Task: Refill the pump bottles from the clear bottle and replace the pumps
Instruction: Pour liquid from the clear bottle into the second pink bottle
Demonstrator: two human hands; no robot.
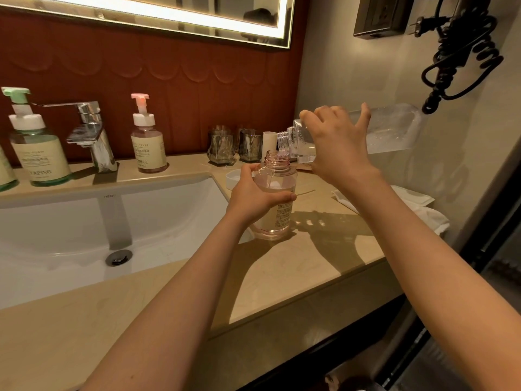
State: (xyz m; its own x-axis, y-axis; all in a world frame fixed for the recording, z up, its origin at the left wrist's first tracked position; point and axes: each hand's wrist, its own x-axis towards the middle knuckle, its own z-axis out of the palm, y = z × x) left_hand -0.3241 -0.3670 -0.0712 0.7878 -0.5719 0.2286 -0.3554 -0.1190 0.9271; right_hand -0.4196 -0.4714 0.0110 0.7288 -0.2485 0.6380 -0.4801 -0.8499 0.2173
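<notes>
An open pink bottle point(277, 176) with no pump stands on the beige counter point(296, 263) right of the sink, partly filled with liquid. My left hand point(253, 197) grips its body. My right hand point(337, 142) holds the large clear bottle point(392, 131) tipped on its side, its open mouth point(283, 143) directly over the pink bottle's neck. A pump's white part point(235, 179) lies on the counter behind my left hand, mostly hidden. A pink pump bottle point(148, 139) and a green pump bottle point(38, 142), both with pumps on, stand behind the sink.
A white sink point(84, 221) with a chrome tap point(90, 134) fills the left. Glass tumblers point(234, 146) stand at the back wall. A white cloth point(423, 210) lies at the right counter edge. A black coiled cord point(462, 52) hangs on the right wall.
</notes>
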